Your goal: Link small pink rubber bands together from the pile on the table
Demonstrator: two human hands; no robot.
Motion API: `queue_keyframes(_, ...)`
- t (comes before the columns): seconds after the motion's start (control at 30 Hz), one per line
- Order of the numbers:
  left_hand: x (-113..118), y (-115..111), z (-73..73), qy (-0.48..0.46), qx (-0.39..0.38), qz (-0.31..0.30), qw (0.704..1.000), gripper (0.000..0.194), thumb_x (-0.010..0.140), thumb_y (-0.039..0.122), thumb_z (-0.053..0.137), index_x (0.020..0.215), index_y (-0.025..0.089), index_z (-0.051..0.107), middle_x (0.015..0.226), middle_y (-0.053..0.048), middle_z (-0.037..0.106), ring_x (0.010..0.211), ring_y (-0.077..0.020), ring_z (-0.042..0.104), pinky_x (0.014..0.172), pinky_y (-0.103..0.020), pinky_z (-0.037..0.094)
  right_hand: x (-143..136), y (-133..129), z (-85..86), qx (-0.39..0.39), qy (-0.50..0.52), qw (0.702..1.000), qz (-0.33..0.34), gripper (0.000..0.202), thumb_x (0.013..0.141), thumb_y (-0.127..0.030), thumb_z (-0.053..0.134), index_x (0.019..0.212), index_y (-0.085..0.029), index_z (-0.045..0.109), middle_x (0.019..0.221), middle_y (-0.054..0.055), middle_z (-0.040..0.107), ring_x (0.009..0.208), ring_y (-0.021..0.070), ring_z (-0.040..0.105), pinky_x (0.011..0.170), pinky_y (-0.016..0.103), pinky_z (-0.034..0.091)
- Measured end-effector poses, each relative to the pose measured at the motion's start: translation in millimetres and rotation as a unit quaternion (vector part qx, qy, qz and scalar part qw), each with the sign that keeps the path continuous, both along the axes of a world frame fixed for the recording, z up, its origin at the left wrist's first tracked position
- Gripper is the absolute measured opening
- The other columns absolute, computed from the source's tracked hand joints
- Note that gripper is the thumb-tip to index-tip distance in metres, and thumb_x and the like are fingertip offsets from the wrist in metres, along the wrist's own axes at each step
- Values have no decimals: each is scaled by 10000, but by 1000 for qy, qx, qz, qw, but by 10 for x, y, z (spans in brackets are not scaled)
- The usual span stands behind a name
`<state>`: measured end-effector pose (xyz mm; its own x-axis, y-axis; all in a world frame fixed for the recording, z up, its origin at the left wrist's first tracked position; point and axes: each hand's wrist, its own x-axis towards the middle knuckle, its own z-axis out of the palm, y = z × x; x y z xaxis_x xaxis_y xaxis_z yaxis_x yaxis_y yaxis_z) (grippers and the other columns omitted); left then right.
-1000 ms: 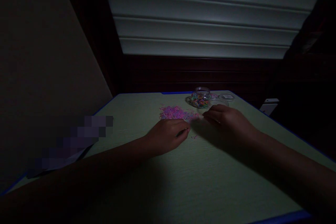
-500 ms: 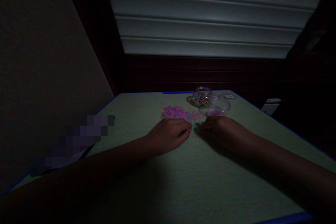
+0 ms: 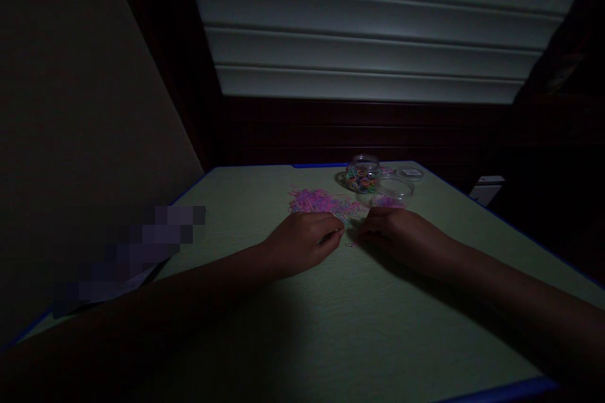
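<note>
A loose pile of small pink, purple and blue rubber bands [image 3: 314,200] lies on the pale green table [image 3: 302,334]. Just in front of it is my left hand [image 3: 305,242], its thumb and forefinger pinched together; whatever they hold is too small to make out. Across a narrow gap, my right hand [image 3: 401,236] rests low over the table with its fingers bent together and tips pointing left. Anything in those fingertips is hidden. One small pink band [image 3: 350,245] lies between the two hands. Behind my right hand stands a clear open jar [image 3: 394,189] with pinkish bands at its bottom.
Another clear jar [image 3: 363,175], holding multicoloured bands, stands at the back beside a clear lid [image 3: 409,173]. A blurred-out flat object [image 3: 137,255] lies at the left edge. A white device [image 3: 486,189] is beyond the right edge. Light is dim.
My right hand has shifted very slightly left, and the small pink band between the hands shows more plainly. The left hand keeps its pinch, nearly still.
</note>
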<state>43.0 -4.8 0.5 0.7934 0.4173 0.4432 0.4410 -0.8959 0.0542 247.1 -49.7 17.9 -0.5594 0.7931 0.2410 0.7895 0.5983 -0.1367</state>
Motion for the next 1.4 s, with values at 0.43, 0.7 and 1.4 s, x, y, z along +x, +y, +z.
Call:
queue_keyframes(0.43,0,-3,8,-8,-4,-4,1000,202,845,222,375,880,154,562,800,-24,613,722,-113,562,658,-224,423,-27,21,-61,34,-21,999,-25,153,828,-228,428,769,-163,554,780,30,551,665,111,502,600,215,332)
queue_keyframes(0.7,2,-7,3,-18,-2,-4,1000,212,844,218,371,886,154,568,798,-25,611,720,-110,561,656,-221,425,-25,0,-24,27,-11,997,-66,131,808,-182,433,841,-171,559,804,35,578,632,108,511,556,203,327)
queue_keyframes(1.4,-18,-14,8,-31,-36,-13,999,254,854,334,401,956,156,551,790,-12,599,724,-108,553,653,-217,413,-74,-51,31,56,51,995,-60,140,824,-160,394,856,-172,530,814,37,574,670,119,512,614,214,361)
